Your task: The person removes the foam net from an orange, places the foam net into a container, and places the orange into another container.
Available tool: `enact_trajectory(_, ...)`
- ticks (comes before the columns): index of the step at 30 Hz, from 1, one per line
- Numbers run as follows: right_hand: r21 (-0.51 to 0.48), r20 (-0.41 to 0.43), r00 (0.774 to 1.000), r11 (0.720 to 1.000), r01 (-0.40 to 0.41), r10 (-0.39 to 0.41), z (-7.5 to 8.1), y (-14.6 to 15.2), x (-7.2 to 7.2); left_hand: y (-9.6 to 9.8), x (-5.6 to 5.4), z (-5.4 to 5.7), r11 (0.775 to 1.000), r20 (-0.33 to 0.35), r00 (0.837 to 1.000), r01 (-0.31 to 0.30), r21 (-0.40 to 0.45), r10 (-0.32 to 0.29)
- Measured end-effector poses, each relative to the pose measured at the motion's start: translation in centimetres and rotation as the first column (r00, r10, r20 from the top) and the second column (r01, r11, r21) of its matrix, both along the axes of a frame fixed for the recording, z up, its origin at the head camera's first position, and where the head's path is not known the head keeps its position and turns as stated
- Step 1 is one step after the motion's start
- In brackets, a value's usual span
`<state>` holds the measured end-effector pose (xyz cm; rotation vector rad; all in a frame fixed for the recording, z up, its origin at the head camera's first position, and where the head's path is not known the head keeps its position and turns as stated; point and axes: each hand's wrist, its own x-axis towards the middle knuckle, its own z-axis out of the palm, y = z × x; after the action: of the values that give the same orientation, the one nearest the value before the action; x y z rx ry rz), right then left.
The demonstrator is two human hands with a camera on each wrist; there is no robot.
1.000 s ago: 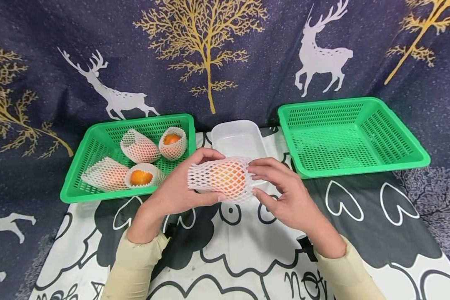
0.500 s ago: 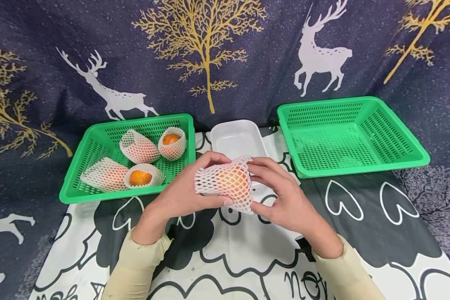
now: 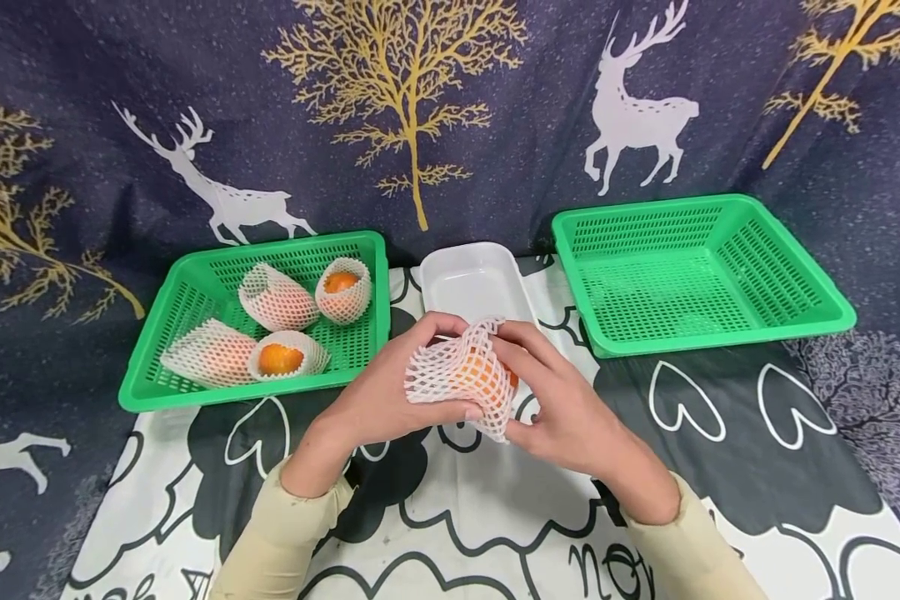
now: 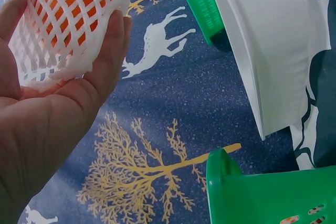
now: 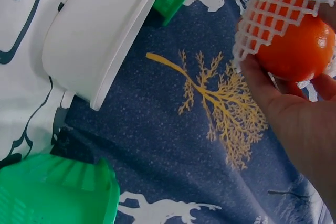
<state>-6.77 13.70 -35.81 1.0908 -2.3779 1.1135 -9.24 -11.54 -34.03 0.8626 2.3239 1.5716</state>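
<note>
Between the hands, above the table, is a round orange fruit (image 5: 299,51) in a white foam net sleeve (image 3: 437,375). From the left, my left hand (image 3: 381,408) grips the sleeve, thumb on the near side and fingers on the far side. My right hand (image 3: 566,408) pinches the sleeve's right-hand edge between thumb and fingers. In the right wrist view the net is pulled partly back, and smooth orange skin shows bare at that end. The left wrist view shows the left fingers cupped around the net (image 4: 79,30), with the fruit behind its mesh.
A green basket (image 3: 146,350) at the left holds several orange fruits in foam nets, such as one netted fruit (image 3: 277,297). A white tray (image 3: 471,279) stands at the back middle. Another green basket (image 3: 720,336) stands at the right. A patterned cloth (image 3: 495,508) covers the table.
The sleeve's right-hand end has been stretched wider and drawn back, baring some of the fruit. Both hands have shifted slightly nearer the body, and the left hand slightly rightward.
</note>
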Motion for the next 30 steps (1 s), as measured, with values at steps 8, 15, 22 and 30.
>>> enact_trajectory(8,-0.005,-0.035,0.999,1.0,-0.003,0.003,-0.04,0.28,-0.11,0.18,0.16,-0.02,1.0,-0.026,1.0,-0.011,0.002,0.011)
enact_trajectory(15,0.005,-0.056,0.998,1.0,0.015,-0.015,-0.02,0.51,-0.2,0.19,0.19,0.04,0.998,-0.122,0.991,-0.061,-0.024,0.058)
enact_trajectory(22,0.007,-0.08,0.997,1.0,0.018,-0.017,0.02,0.52,-0.37,0.15,0.04,0.01,0.995,-0.223,0.971,-0.093,-0.036,0.083)
enact_trajectory(30,0.027,-0.116,0.993,0.999,0.04,-0.036,-0.04,0.67,-0.48,-0.01,0.19,0.23,0.993,-0.218,0.97,-0.12,-0.022,0.112)
